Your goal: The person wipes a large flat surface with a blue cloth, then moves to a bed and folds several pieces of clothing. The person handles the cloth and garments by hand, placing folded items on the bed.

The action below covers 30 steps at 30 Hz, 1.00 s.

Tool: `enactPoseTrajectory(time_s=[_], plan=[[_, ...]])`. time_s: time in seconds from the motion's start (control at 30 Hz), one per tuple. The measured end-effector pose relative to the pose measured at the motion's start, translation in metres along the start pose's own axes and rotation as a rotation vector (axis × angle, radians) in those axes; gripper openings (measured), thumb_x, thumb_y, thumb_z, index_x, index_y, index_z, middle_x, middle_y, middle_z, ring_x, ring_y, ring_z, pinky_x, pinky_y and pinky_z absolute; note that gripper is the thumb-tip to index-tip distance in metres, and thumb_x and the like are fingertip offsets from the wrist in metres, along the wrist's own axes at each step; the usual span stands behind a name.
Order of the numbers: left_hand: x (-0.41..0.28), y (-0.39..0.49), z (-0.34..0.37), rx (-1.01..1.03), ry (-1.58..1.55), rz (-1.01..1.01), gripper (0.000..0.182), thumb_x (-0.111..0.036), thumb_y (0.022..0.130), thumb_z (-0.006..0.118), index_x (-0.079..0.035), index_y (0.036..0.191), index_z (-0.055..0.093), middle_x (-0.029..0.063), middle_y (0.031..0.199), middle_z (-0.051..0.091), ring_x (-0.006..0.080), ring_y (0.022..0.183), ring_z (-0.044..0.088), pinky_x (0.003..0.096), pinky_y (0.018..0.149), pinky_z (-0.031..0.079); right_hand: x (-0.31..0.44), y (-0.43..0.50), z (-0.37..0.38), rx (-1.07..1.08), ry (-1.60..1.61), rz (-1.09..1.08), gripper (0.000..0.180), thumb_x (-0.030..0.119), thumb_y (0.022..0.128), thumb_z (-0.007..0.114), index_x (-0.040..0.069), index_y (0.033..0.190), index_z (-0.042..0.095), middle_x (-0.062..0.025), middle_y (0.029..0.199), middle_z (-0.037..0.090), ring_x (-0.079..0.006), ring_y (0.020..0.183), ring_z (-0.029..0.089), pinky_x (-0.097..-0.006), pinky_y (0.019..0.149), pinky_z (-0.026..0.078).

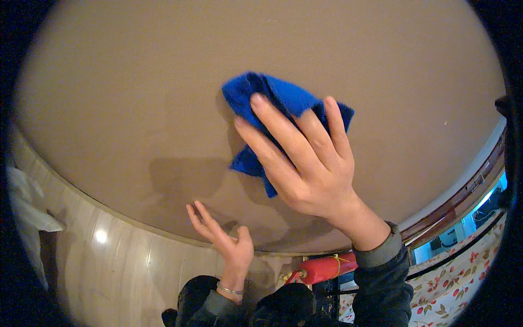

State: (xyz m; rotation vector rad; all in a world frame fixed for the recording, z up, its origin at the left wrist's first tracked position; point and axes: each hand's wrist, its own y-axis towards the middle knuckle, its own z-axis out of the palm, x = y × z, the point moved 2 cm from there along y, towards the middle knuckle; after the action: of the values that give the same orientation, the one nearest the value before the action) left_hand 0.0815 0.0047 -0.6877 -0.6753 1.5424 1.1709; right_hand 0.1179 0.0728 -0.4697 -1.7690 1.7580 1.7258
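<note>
My right hand [304, 163] lies spread over a crumpled blue cloth [282, 92], pressing it against a broad beige wall [163, 81]. Parts of the cloth stick out past the fingertips and below the index finger; the palm hides the rest. Lower and to the left, my left hand [226, 239] is raised near the wall's lower edge with its fingers apart and nothing in it. A thin bracelet circles that wrist. Shadows of the hands fall on the wall.
Light wood-look flooring [122, 261] runs along the wall's foot. A red fire extinguisher [325, 269] is beside my right forearm. At the lower right is a fabric with a red berry pattern [449, 286]. Whitish sheeting [28, 204] hangs at the far left.
</note>
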Motion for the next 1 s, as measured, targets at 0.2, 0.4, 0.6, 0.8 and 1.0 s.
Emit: enactPoseTrajectory(time_s=[0.2, 0.4, 0.6, 0.8, 1.0], plan=[[0.026, -0.001, -0.004, -0.191, -0.483, -0.404, 0.085, -0.003, 0.077, 0.048, -0.007, 0.157, 0.021, 0.0139, 0.162, 0.015, 0.0313, 0.149, 0.017, 0.0459, 0.117, 0.021, 0.059, 0.028, 0.039, 0.089, 0.183, -0.211, 0.045, 0.028, 0.08, 0.06, 0.012, 0.121, 0.069, -0.0042, 0.138, 0.058, -0.0218, 0.123, 0.054, -0.0493, 0.113, 0.036], [0.06, 0.008, -0.009, -0.426, -0.97, -0.752, 0.059, -0.034, 0.099, 0.038, -0.011, 0.153, 0.034, 0.008, 0.155, 0.035, 0.021, 0.145, 0.029, 0.0354, 0.109, 0.029, 0.128, -0.014, 0.076, 0.27, 0.281, -0.505, 0.051, 0.029, 0.082, 0.058, 0.005, 0.128, 0.064, -0.0045, 0.139, 0.055, -0.0233, 0.134, 0.045, -0.05, 0.121, 0.024], [0.072, 0.012, -0.007, -0.362, -1.207, -0.681, 0.054, -0.043, 0.104, 0.035, -0.013, 0.149, 0.039, 0.0087, 0.147, 0.045, 0.0191, 0.131, 0.046, 0.0369, 0.105, 0.038, 0.171, -0.089, 0.09, 0.429, 0.256, -0.633, 0.051, 0.031, 0.085, 0.056, 0.008, 0.13, 0.062, -0.0025, 0.141, 0.052, -0.024, 0.14, 0.036, -0.0491, 0.125, 0.013], [0.065, -0.003, 0.001, -0.403, -1.0, -0.722, 0.053, -0.024, 0.102, 0.041, -0.01, 0.152, 0.035, 0.0125, 0.137, 0.052, 0.0264, 0.118, 0.053, 0.0395, 0.102, 0.043, 0.157, -0.131, 0.075, 0.51, 0.282, -0.668, 0.046, 0.031, 0.085, 0.056, 0.01, 0.124, 0.067, -0.0002, 0.139, 0.053, -0.0239, 0.139, 0.037, -0.0489, 0.125, 0.014], [0.042, -0.005, 0.006, -0.151, -0.638, -0.463, 0.067, -0.021, 0.098, 0.042, -0.013, 0.159, 0.017, 0.0157, 0.163, 0.012, 0.0302, 0.15, 0.015, 0.0434, 0.12, 0.015, 0.09, -0.124, 0.041, 0.347, 0.266, -0.344, 0.04, 0.03, 0.086, 0.06, 0.015, 0.122, 0.07, 0.0013, 0.137, 0.057, -0.0149, 0.118, 0.054, -0.0467, 0.118, 0.031]])
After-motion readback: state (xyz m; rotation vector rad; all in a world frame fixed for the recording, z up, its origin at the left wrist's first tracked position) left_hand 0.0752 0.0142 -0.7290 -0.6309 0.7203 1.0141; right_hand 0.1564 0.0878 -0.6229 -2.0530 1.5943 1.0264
